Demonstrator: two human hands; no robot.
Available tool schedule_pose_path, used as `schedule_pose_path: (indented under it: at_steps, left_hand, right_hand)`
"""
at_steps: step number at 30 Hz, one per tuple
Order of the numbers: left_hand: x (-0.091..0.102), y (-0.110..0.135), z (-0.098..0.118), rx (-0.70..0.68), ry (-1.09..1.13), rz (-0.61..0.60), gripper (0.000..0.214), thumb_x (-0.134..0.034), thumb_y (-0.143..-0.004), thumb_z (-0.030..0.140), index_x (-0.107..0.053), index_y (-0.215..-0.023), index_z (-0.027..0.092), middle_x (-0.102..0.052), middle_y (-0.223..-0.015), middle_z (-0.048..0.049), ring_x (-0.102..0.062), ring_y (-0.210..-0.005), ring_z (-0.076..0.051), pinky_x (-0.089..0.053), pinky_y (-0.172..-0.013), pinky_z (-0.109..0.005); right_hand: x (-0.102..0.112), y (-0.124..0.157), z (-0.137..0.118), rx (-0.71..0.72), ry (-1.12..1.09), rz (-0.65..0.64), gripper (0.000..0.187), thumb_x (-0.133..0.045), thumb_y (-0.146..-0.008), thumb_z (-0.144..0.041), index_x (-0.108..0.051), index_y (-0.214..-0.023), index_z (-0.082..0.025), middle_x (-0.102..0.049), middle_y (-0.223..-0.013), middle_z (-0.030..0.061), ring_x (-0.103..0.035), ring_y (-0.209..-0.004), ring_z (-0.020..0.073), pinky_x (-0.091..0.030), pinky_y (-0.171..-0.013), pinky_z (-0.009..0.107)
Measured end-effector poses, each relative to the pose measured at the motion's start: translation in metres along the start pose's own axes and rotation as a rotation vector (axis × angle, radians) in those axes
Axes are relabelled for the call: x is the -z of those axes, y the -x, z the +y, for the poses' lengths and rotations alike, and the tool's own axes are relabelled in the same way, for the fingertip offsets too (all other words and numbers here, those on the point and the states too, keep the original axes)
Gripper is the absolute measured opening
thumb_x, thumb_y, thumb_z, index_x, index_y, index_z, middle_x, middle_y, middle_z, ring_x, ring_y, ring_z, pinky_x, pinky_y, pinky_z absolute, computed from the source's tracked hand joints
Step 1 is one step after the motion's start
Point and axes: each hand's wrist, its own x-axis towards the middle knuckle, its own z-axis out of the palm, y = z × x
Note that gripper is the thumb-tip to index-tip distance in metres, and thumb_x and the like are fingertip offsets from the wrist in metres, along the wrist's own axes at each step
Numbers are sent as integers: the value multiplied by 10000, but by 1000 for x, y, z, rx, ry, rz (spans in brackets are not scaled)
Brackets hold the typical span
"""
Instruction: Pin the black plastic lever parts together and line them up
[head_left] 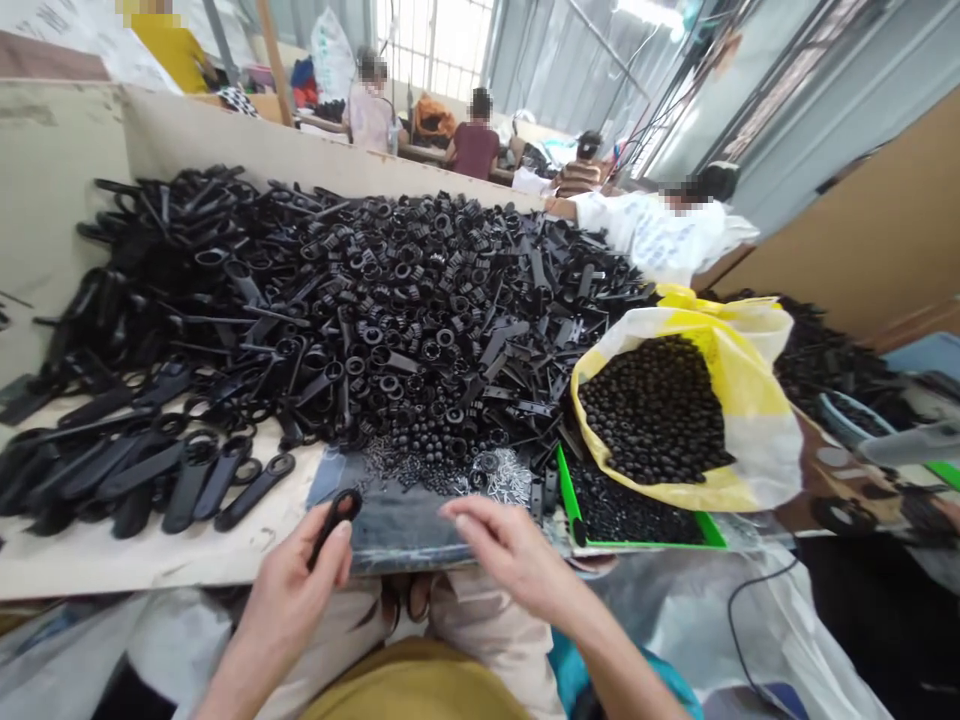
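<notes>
1. The bench (112, 565) spans the view, its front edge just ahead of the person's knees; other people (472, 140) sit beyond its raised back wall.
2. A heap of black parts (420, 285) covers most of it, leaving a narrow strip along the front to work in.
3. The yellow-and-white bag (761, 430), filled with small dark round pieces, stands at the right and overhangs the back of the green tray (711, 530), in the way of a reach into that end.
4. The dark mat (409, 525) lies in front of the heap, its near part bare.
5. The right hand (514, 555) hovers over the mat's right end; I cannot tell whether its fingertips hold anything. The left hand (292, 575) has its grip closed on a part.
6. That black ring-ended part (325, 532) is raised above the mat's left end. The step appears to be handling one part singly.
7. Metal pins (504, 482) lie just past the right fingertips; taking one would call for a fine pinch, as loose pieces crowd them.
</notes>
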Motion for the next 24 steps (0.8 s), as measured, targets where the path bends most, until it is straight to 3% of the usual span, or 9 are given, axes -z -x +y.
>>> schedule_pose_path:
  at_steps: [4, 5, 7, 9, 12, 14, 16, 20, 24]
  left_hand:
    - [1, 2, 9, 0, 63, 32, 452, -656, -855, 593, -643, -1085, 203, -478, -531, 73, -435, -520, -137, -361, -522, -231]
    - [-1, 5, 12, 18, 100, 35, 469, -660, -853, 603, -645, -1092, 200, -459, -525, 77, -415, -511, -129, -341, -506, -222]
    - [-5, 9, 16, 82, 177, 46, 508, -675, -837, 628, -650, -1106, 197, -452, -519, 80, -370, -482, -113, -281, -461, -207]
    - [-8, 11, 18, 128, 245, 70, 553, -702, -810, 641, -652, -1136, 197, -541, -569, 60, -366, -466, -104, -272, -435, -205]
    - [-7, 11, 16, 98, 324, 130, 564, -756, -771, 618, -665, -1131, 194, -703, -792, -18, -502, -564, -132, -420, -497, -232]
    - [-5, 9, 14, 69, 345, 130, 544, -785, -752, 602, -680, -1089, 187, -696, -792, -22, -538, -630, -148, -476, -570, -243]
    - [-3, 9, 12, 94, 354, 111, 562, -810, -734, 592, -677, -1108, 193, -622, -694, 16, -496, -602, -133, -455, -559, -228]
    - [-7, 13, 11, 237, 466, 61, 611, -824, -736, 573, -633, -1192, 213, -457, -645, 67, -382, -541, -89, -315, -467, -178]
    - [-16, 18, 19, 271, 624, -48, 540, -813, -738, 586, -591, -1033, 192, -385, -623, 96, -256, -499, -49, -197, -444, -163]
  right_hand:
    - [67, -10, 21, -17, 170, 400, 379, -472, -1028, -415, -745, -1147, -181, -788, -1038, 78, -723, -889, 196, -563, -791, 297]
    - [83, -13, 25, -22, 274, 498, 408, -465, -1023, -438, -743, -1152, -168, -775, -940, 66, -704, -800, 186, -551, -730, 285]
    - [109, -19, 30, -37, 342, 570, 416, -523, -993, -473, -748, -1134, -152, -684, -713, 14, -623, -636, 167, -503, -640, 275]
    - [125, -24, 31, -30, 417, 562, 376, -591, -963, -462, -750, -1143, -173, -602, -636, -24, -570, -582, 158, -469, -617, 273]
    - [132, -32, 32, 47, 730, 444, 320, -610, -957, -348, -714, -1235, -227, -681, -879, 27, -650, -746, 185, -497, -675, 282]
    - [132, -38, 35, 100, 945, 348, 303, -580, -968, -271, -699, -1247, -249, -688, -1100, 62, -687, -894, 202, -526, -721, 287]
    - [133, -46, 39, 125, 1026, 295, 257, -552, -991, -248, -720, -1185, -248, -681, -1169, 64, -699, -942, 202, -538, -739, 285]
    - [142, -57, 42, 173, 969, 310, 267, -502, -1033, -290, -758, -1079, -225, -713, -1132, 75, -709, -913, 210, -537, -752, 304]
    - [139, -54, 30, 255, 687, 356, 265, -530, -1006, -342, -752, -1008, -199, -748, -975, 87, -697, -806, 216, -530, -736, 326]
